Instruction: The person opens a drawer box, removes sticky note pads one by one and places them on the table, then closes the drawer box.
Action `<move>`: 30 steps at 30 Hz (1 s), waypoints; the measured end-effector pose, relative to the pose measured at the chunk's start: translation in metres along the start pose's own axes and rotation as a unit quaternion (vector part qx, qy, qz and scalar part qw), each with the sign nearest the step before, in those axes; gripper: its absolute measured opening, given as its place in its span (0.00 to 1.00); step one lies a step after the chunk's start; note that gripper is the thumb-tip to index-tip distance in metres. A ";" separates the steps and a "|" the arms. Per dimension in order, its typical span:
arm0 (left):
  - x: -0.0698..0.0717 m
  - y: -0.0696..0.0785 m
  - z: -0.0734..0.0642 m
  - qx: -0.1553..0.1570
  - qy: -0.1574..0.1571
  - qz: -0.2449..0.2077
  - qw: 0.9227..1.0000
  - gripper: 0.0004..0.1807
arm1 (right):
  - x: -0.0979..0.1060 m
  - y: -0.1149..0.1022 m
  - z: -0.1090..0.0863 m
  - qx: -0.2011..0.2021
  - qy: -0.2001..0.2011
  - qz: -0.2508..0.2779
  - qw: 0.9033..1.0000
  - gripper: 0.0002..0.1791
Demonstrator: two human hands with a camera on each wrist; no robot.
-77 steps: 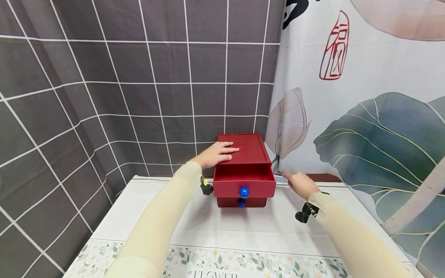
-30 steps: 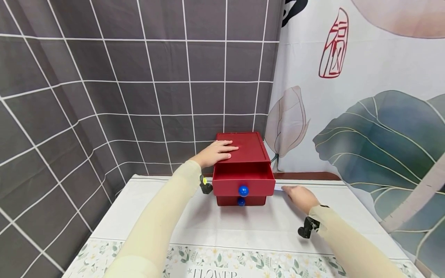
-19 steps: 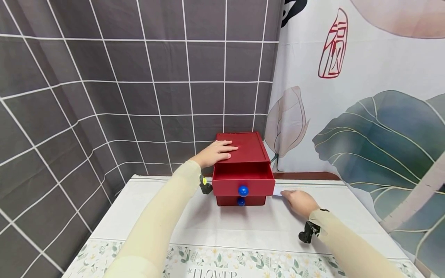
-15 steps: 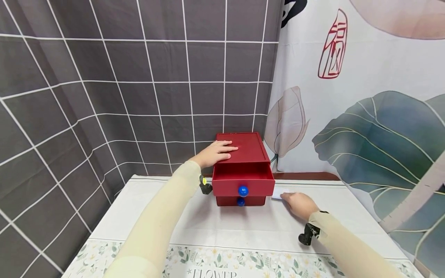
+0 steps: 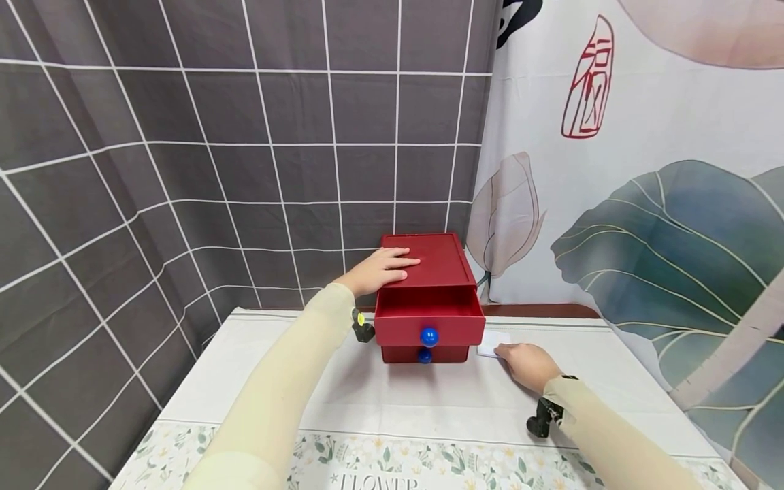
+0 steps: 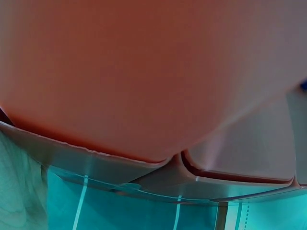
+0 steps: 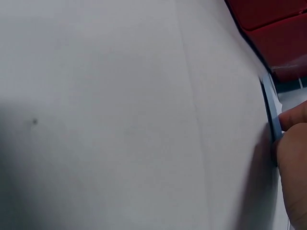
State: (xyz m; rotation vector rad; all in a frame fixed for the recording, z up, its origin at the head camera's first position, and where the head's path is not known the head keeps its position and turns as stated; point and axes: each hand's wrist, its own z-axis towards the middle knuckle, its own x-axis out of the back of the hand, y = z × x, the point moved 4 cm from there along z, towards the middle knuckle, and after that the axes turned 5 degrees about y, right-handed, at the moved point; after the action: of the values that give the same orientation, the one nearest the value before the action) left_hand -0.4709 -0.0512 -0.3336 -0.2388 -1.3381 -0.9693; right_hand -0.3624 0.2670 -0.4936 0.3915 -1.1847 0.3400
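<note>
A small red drawer cabinet [image 5: 429, 265] stands at the back of the table, its upper drawer [image 5: 404, 332] pulled out and its lower one closed. My left hand [image 5: 378, 267] rests on the cabinet's top with the fingers spread; up close, it fills most of the left wrist view. Right of the cabinet, my right hand [image 5: 528, 364] pinches a thin, flat white piece [image 5: 492, 344] by its near corner. The right wrist view shows the piece's pale bluish edge [image 7: 271, 105] between thumb and finger, low over the cloth and beside the red cabinet [image 7: 283, 43].
Blue round knobs [image 5: 429, 337] are on both drawer fronts. A white tablecloth [image 5: 392, 401] with a floral border covers the table. Behind hang a dark grey gridded curtain [image 5: 294, 177] and, on the right, a white curtain with leaf prints [image 5: 667, 245].
My right hand has come down and nearer along the cabinet's right side, bringing the flat white piece more into view. The left hand and the drawers stay as they were.
</note>
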 end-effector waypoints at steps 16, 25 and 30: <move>0.001 0.002 0.001 -0.016 -0.001 0.005 1.000 0.28 | 0.003 0.003 0.004 0.005 -0.026 0.014 1.000 0.09; 0.000 0.002 0.000 -0.010 -0.004 -0.001 1.000 0.28 | 0.007 0.008 0.007 -0.029 -0.012 0.066 0.997 0.09; 0.001 -0.001 0.000 -0.004 -0.001 -0.001 1.000 0.29 | 0.014 0.002 0.009 -0.004 0.035 0.065 0.997 0.10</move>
State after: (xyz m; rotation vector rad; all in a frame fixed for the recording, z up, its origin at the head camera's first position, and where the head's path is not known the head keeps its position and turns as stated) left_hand -0.4714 -0.0518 -0.3334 -0.2436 -1.3362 -0.9756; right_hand -0.3658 0.2653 -0.4776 0.2945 -1.1454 0.4582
